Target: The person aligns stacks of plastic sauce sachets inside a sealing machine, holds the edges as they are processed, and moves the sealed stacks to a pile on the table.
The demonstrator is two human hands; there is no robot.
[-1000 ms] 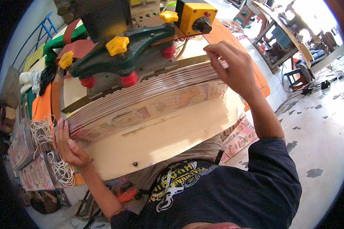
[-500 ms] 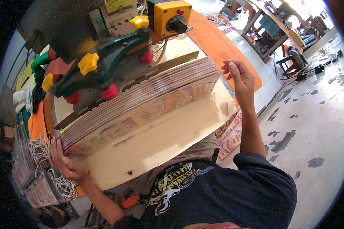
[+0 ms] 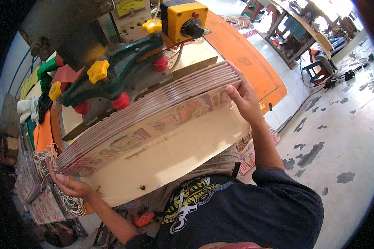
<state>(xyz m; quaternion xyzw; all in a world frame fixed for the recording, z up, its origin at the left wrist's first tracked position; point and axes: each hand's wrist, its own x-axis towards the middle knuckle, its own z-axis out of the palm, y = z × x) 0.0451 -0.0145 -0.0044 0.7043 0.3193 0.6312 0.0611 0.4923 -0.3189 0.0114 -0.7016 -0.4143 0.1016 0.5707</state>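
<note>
A long, thick stack of printed plastic sheets (image 3: pixel 176 112), with clear glossy edges and colourful pictures on its front face, stands on edge on a cream board (image 3: pixel 187 149) in front of me. My right hand (image 3: pixel 247 99) grips its right end, thumb on the front face and fingers behind. At the left end my left hand (image 3: pixel 74 185) lies against the edges, its fingers along the end and partly hidden. Between them the two hands hold the stack, which slants from lower left to upper right.
Just behind the stack stands a press with a green arm (image 3: pixel 124 68), yellow star knobs (image 3: pixel 98 71) and red feet (image 3: pixel 120 101). A yellow control box (image 3: pixel 189 23) sits above it. White cords (image 3: pixel 70 203) hang beside my left hand. An orange tabletop (image 3: pixel 245 58) extends right.
My right hand has come down and in from beside the stack and now grips its right end. My left hand has shifted slightly left and down, and the stack's left end moved with it.
</note>
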